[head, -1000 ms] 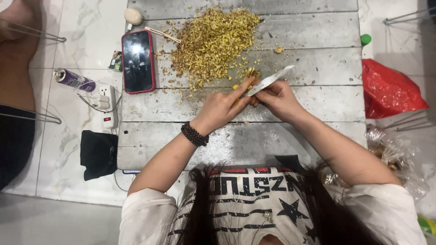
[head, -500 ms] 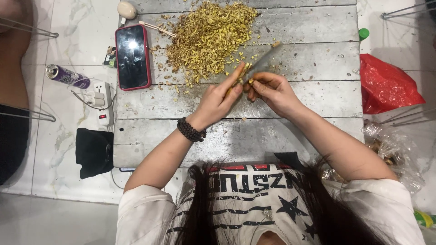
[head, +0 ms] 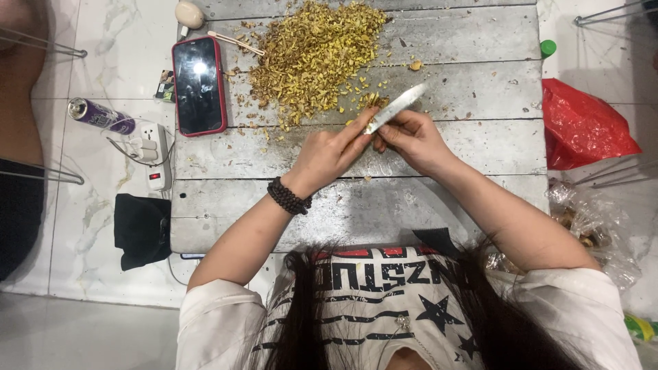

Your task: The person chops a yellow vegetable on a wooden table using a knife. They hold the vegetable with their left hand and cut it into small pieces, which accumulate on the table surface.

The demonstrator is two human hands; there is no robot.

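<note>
My right hand [head: 411, 140] grips a small knife [head: 397, 107] whose pale blade points up and to the right. My left hand [head: 329, 154], with a dark bead bracelet [head: 288, 197] on the wrist, pinches a small yellowish piece against the blade; the piece is mostly hidden by my fingers. Just beyond my hands lies a big heap of chopped yellow-brown bits [head: 312, 58] on a grey wooden board [head: 445, 205].
A phone in a red case [head: 199, 85] lies at the board's left edge. On the white floor to the left are a purple can [head: 99, 115], a white power strip [head: 156, 154] and a black pouch [head: 140, 229]. A red plastic bag [head: 582, 127] and a clear bag [head: 589, 226] sit to the right.
The knife blade swung up and back down between the frames while both hands stayed together by the heap's near edge. The view also shifted slightly.
</note>
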